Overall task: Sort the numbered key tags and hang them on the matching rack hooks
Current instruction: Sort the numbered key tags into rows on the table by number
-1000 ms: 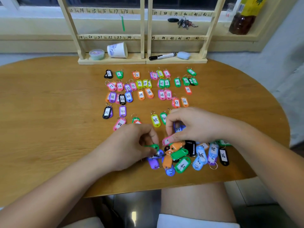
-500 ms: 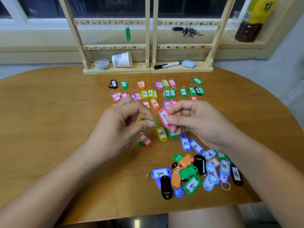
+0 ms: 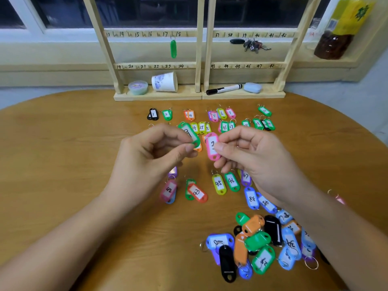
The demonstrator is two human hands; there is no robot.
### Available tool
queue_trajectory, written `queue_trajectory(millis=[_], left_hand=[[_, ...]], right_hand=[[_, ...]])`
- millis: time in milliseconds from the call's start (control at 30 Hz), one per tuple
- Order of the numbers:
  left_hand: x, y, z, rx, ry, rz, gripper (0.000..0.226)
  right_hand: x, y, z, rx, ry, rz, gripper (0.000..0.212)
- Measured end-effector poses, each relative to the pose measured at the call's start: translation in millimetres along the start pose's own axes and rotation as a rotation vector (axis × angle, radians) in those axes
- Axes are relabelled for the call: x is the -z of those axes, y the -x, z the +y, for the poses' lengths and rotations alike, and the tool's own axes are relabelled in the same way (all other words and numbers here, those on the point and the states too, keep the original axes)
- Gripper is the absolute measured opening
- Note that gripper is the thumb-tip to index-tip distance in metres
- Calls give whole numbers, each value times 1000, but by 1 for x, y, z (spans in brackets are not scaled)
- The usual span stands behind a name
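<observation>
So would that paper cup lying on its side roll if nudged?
Probably: the paper cup lies on its side and tapers, so it would likely roll in a curve. It looks thin, so probably light and easily crushed.

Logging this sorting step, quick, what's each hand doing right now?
Left hand: pinches a green key tag above the table.
Right hand: pinches a pink key tag, label facing up.

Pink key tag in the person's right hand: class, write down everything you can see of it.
The pink key tag looks like plastic: a long rounded frame round a white paper label bearing a black handwritten number. A slot shows at its lower end. The right hand pinches it nearly upright above the table, partly hiding the number.
</observation>
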State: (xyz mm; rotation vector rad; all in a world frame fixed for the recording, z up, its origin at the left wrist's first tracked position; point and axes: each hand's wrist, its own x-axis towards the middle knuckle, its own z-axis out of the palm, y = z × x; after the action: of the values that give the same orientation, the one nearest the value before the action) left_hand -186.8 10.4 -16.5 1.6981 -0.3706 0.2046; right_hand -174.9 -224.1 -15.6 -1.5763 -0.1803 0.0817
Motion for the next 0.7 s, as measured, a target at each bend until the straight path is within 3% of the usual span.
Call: queue_trajectory(millis=[133, 367, 467, 700], left_hand=[[0, -6, 4, 34, 82, 25, 15], [-3, -5, 4, 157, 188, 54, 48], [-2, -5, 4, 202, 157, 23, 48], [-6, -5, 4, 272, 45, -57, 34]], right_hand=[[-5, -3, 0, 7, -7, 17, 12], [-11, -7, 1, 48, 25, 23, 16], [-14, -6, 1, 74, 29, 14, 23], [-20, -4, 11, 101, 91, -43, 6]])
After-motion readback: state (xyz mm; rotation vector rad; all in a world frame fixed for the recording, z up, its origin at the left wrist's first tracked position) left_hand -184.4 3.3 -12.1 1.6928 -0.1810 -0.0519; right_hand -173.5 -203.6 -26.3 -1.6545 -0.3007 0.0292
